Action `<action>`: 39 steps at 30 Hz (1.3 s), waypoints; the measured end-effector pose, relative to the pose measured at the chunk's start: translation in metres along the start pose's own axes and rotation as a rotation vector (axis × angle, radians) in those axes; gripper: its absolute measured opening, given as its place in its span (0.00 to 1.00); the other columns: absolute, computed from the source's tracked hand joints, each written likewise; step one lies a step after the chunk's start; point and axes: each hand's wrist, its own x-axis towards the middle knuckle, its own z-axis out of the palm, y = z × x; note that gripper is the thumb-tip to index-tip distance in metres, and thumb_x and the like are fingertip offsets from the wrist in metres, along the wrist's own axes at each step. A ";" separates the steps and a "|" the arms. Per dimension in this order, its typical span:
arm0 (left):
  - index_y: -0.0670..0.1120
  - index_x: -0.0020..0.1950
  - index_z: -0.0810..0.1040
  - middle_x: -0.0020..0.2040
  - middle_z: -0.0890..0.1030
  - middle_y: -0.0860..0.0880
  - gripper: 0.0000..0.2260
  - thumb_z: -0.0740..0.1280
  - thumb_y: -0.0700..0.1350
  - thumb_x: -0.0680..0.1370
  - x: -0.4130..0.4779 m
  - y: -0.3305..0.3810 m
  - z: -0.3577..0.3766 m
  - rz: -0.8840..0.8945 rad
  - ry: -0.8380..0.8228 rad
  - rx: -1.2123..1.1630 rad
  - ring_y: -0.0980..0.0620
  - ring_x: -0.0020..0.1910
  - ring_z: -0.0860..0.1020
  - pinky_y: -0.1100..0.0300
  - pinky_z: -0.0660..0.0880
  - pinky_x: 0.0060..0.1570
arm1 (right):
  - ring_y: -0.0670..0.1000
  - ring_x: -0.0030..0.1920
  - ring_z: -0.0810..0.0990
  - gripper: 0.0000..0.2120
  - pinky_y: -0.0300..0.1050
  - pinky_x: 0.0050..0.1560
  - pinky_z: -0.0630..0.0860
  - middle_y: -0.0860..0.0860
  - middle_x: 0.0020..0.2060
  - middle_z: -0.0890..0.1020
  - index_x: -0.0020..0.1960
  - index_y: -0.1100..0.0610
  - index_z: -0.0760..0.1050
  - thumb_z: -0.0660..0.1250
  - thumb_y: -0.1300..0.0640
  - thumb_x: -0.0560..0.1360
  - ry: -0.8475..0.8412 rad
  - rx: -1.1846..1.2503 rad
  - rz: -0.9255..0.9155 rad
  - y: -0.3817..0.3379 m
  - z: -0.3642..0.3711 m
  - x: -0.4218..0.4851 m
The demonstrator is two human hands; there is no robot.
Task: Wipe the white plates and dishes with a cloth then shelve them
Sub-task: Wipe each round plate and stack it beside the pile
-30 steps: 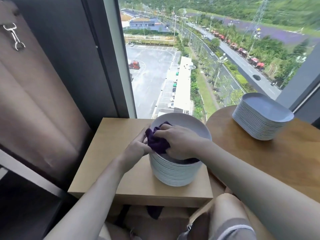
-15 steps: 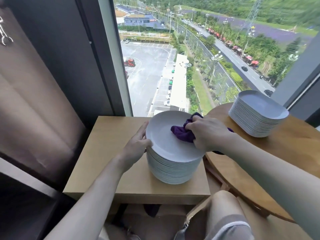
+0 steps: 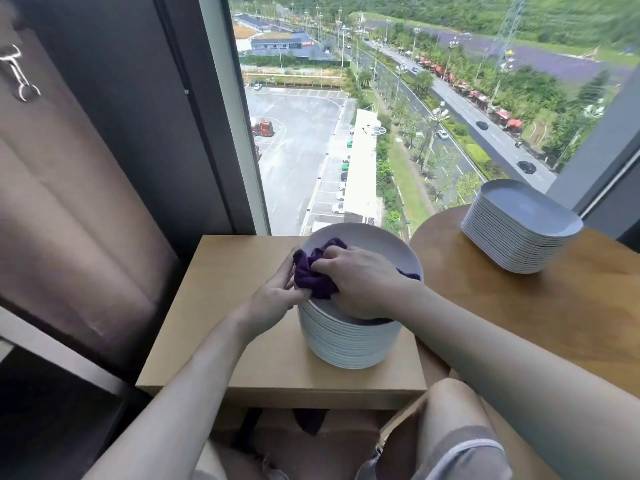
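Where bare of cloth [image 3: 313, 275], plate [image 3: 377, 242] white

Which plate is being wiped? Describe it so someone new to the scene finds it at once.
Below the window, a rectangular table stands left of a round table and carries a stack of round white plates. The one meant is the top plate, where the right hand bunches a purple cloth. The dishes on the round table are rounded rectangles, untouched.
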 end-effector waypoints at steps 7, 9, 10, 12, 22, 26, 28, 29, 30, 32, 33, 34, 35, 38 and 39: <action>0.72 0.78 0.54 0.68 0.72 0.69 0.36 0.63 0.37 0.84 0.000 0.001 -0.001 -0.006 0.004 -0.012 0.63 0.68 0.73 0.63 0.75 0.57 | 0.55 0.51 0.75 0.18 0.50 0.46 0.75 0.48 0.54 0.72 0.67 0.45 0.73 0.64 0.54 0.78 -0.165 -0.025 0.029 0.003 -0.012 -0.037; 0.74 0.74 0.58 0.65 0.73 0.72 0.36 0.62 0.35 0.83 0.001 0.003 -0.001 -0.001 0.011 -0.013 0.66 0.66 0.74 0.60 0.74 0.59 | 0.55 0.54 0.76 0.20 0.51 0.48 0.76 0.47 0.55 0.73 0.68 0.43 0.73 0.63 0.55 0.77 -0.215 -0.048 0.051 0.010 -0.017 -0.045; 0.75 0.73 0.59 0.64 0.73 0.73 0.36 0.61 0.34 0.82 0.001 0.003 -0.001 -0.003 0.015 -0.020 0.66 0.65 0.74 0.59 0.74 0.60 | 0.55 0.54 0.76 0.19 0.52 0.48 0.76 0.47 0.55 0.74 0.66 0.43 0.74 0.63 0.56 0.77 -0.239 -0.066 0.071 0.015 -0.019 -0.048; 0.77 0.67 0.63 0.59 0.76 0.76 0.35 0.60 0.33 0.82 0.001 0.001 0.000 -0.008 0.025 -0.024 0.67 0.64 0.75 0.59 0.74 0.60 | 0.54 0.53 0.76 0.16 0.50 0.46 0.76 0.46 0.53 0.75 0.60 0.44 0.77 0.63 0.58 0.75 -0.277 -0.118 0.140 0.030 -0.025 -0.050; 0.77 0.69 0.61 0.66 0.74 0.70 0.34 0.61 0.36 0.83 0.000 0.008 0.001 -0.026 -0.022 -0.048 0.65 0.67 0.73 0.59 0.74 0.57 | 0.57 0.50 0.75 0.14 0.48 0.42 0.69 0.51 0.53 0.74 0.59 0.49 0.77 0.62 0.58 0.75 -0.020 -0.041 0.299 0.055 -0.002 0.023; 0.70 0.79 0.57 0.74 0.72 0.66 0.39 0.64 0.43 0.73 -0.003 0.003 -0.001 -0.031 -0.038 -0.086 0.60 0.71 0.73 0.52 0.73 0.65 | 0.55 0.60 0.76 0.23 0.51 0.51 0.75 0.47 0.64 0.75 0.68 0.41 0.72 0.64 0.54 0.74 -0.004 0.179 0.173 0.023 0.006 0.036; 0.65 0.79 0.63 0.74 0.73 0.62 0.37 0.60 0.45 0.70 -0.002 0.000 -0.007 -0.020 -0.062 -0.167 0.55 0.73 0.72 0.45 0.70 0.70 | 0.55 0.60 0.76 0.23 0.54 0.55 0.78 0.47 0.65 0.75 0.69 0.42 0.72 0.66 0.51 0.75 -0.022 0.184 0.116 0.010 0.005 0.030; 0.62 0.79 0.66 0.74 0.75 0.59 0.35 0.58 0.45 0.71 -0.002 0.000 -0.009 -0.023 -0.066 -0.215 0.53 0.73 0.72 0.43 0.70 0.70 | 0.55 0.58 0.76 0.21 0.54 0.54 0.78 0.48 0.62 0.76 0.68 0.43 0.73 0.67 0.50 0.75 -0.035 0.171 0.093 0.007 0.004 0.024; 0.61 0.78 0.67 0.73 0.76 0.57 0.33 0.56 0.46 0.73 0.000 0.001 -0.010 -0.026 -0.064 -0.249 0.52 0.73 0.73 0.42 0.71 0.69 | 0.54 0.56 0.76 0.20 0.54 0.52 0.79 0.48 0.59 0.76 0.67 0.43 0.74 0.67 0.50 0.76 -0.051 0.163 0.068 0.004 0.001 0.017; 0.62 0.79 0.65 0.73 0.76 0.58 0.30 0.53 0.46 0.77 0.003 0.000 -0.009 -0.039 -0.033 -0.271 0.52 0.71 0.74 0.46 0.74 0.62 | 0.54 0.53 0.77 0.17 0.52 0.49 0.78 0.47 0.54 0.76 0.64 0.44 0.76 0.66 0.51 0.76 -0.099 0.159 0.019 0.001 -0.004 0.000; 0.64 0.79 0.63 0.73 0.75 0.60 0.29 0.53 0.47 0.78 0.004 0.000 -0.009 -0.041 -0.023 -0.271 0.54 0.71 0.74 0.47 0.75 0.61 | 0.54 0.52 0.77 0.16 0.52 0.48 0.78 0.47 0.54 0.76 0.64 0.44 0.77 0.65 0.52 0.76 -0.132 0.153 0.008 0.000 -0.007 -0.008; 0.66 0.79 0.63 0.73 0.75 0.62 0.29 0.54 0.50 0.77 0.005 0.000 -0.008 -0.038 -0.023 -0.266 0.54 0.71 0.74 0.47 0.74 0.62 | 0.54 0.52 0.77 0.16 0.53 0.49 0.78 0.47 0.54 0.76 0.63 0.44 0.78 0.64 0.53 0.76 -0.172 0.143 0.010 -0.001 -0.011 -0.016; 0.68 0.77 0.65 0.73 0.74 0.63 0.28 0.55 0.53 0.76 0.005 0.000 -0.007 -0.033 -0.025 -0.251 0.55 0.72 0.73 0.45 0.74 0.64 | 0.53 0.52 0.77 0.16 0.53 0.50 0.78 0.47 0.53 0.76 0.63 0.44 0.78 0.64 0.54 0.76 -0.216 0.130 0.023 0.000 -0.016 -0.023; 0.73 0.74 0.66 0.74 0.73 0.63 0.20 0.58 0.56 0.82 0.010 0.001 0.000 -0.020 0.049 -0.127 0.56 0.71 0.72 0.49 0.75 0.62 | 0.53 0.50 0.77 0.17 0.51 0.45 0.78 0.46 0.49 0.75 0.59 0.44 0.81 0.62 0.57 0.75 -0.342 0.073 0.099 0.006 -0.033 -0.037; 0.69 0.76 0.65 0.73 0.73 0.61 0.20 0.59 0.55 0.84 0.011 0.001 0.003 -0.019 0.106 -0.080 0.57 0.69 0.74 0.51 0.77 0.58 | 0.53 0.48 0.77 0.15 0.48 0.40 0.76 0.46 0.48 0.76 0.55 0.45 0.81 0.62 0.57 0.74 -0.373 0.054 0.134 0.009 -0.037 -0.040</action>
